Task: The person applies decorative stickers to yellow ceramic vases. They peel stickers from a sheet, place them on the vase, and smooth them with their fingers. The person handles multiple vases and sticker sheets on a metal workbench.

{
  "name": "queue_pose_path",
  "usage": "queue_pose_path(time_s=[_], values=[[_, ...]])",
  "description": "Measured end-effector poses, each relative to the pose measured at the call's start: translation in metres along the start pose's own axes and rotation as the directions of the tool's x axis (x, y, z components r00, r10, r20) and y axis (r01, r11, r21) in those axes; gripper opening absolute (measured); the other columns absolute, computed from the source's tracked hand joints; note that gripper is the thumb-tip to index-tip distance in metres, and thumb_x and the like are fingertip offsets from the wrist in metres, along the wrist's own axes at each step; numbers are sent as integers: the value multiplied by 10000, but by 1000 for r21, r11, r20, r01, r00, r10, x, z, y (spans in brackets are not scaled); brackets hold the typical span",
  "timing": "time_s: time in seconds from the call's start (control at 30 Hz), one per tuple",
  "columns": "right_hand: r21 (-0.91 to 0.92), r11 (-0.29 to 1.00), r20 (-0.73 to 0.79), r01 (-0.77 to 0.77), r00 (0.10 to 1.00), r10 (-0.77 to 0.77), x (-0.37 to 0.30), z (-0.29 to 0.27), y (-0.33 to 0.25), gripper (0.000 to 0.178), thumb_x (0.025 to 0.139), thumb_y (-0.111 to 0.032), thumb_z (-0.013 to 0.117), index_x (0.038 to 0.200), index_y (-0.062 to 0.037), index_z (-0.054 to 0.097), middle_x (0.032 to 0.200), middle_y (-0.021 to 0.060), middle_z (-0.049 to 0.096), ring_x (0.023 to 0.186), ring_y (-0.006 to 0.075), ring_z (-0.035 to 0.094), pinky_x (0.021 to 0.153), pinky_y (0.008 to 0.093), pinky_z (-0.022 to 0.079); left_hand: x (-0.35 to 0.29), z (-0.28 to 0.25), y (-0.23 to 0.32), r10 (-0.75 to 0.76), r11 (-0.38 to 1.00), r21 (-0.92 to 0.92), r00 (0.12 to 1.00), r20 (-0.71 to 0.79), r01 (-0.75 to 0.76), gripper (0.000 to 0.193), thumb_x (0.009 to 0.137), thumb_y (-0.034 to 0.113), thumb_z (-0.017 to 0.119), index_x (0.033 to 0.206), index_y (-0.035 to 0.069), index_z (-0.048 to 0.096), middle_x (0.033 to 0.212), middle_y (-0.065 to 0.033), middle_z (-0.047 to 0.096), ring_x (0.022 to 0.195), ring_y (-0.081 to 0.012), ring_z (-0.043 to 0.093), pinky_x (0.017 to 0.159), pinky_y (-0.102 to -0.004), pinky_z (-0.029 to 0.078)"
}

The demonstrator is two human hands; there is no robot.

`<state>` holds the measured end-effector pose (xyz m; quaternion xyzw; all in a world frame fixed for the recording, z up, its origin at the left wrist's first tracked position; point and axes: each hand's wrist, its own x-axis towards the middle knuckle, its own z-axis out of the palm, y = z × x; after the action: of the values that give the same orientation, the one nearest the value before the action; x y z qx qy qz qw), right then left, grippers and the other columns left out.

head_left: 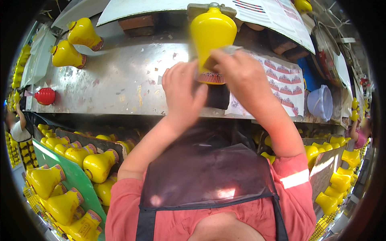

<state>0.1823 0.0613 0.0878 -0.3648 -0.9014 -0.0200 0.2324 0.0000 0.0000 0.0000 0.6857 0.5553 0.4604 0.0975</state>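
Glossy yellow vase [213, 31] lies lengthwise at the centre of a worn metal worktable [120, 78], its narrow neck pointing away from the seated worker and its flared, red-patterned base toward the worker's body. The neck end is at a grey block [194, 12]; the base is above a black pad [218, 97].

The left hand [183, 86] is at the left of the base, fingers curled and thumb toward it; blur makes it impossible to tell whether it grips. The right hand [241, 74] bends its fingers over the vase's right side, a pale grey scrap [232, 49] showing by them; whether these fingers close on anything cannot be told.

Right of the vase lies a sheet of printed decals [283, 78], with a pale lilac bucket [320, 103] beyond. Left on the table are two more yellow vases [85, 34] and a small red ribbed object [45, 96]. Below, many similar vases [99, 165] crowd both sides of the worker's dark apron [205, 172].
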Motion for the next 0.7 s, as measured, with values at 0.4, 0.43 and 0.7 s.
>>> queue_pose_path(time_s=[0.4, 0.43, 0.7], values=[[330, 895, -288, -301, 870, 399, -37, 44, 14, 374, 867, -46, 786, 1229, -79, 698, 991, 142, 742, 829, 317, 686, 747, 385, 563, -29, 11, 4, 3, 992, 126, 1000, 28, -7, 710, 826, 173, 727, 1480, 0, 512, 1392, -172, 550, 1335, -366, 481, 1177, -525, 256], [322, 900, -297, -293, 872, 390, -34, 41, 13, 374, 867, -46, 785, 1229, -79, 697, 992, 139, 743, 829, 317, 687, 746, 388, 562, -29, 11, 3, 1, 992, 123, 1000, 27, -5, 700, 828, 172, 725, 1474, -1, 518, 1391, -171, 553, 1335, -365, 483, 1178, -525, 257], [302, 925, -167, -231, 942, 290, -17, 24, 15, 248, 917, -48, 693, 1160, -92, 704, 956, 150, 713, 807, 339, 667, 738, 383, 550, -29, 8, 3, -25, 993, 116, 999, 22, 22, 635, 832, 166, 718, 1423, -5, 564, 1363, -150, 589, 1328, -356, 495, 1178, -529, 256]])
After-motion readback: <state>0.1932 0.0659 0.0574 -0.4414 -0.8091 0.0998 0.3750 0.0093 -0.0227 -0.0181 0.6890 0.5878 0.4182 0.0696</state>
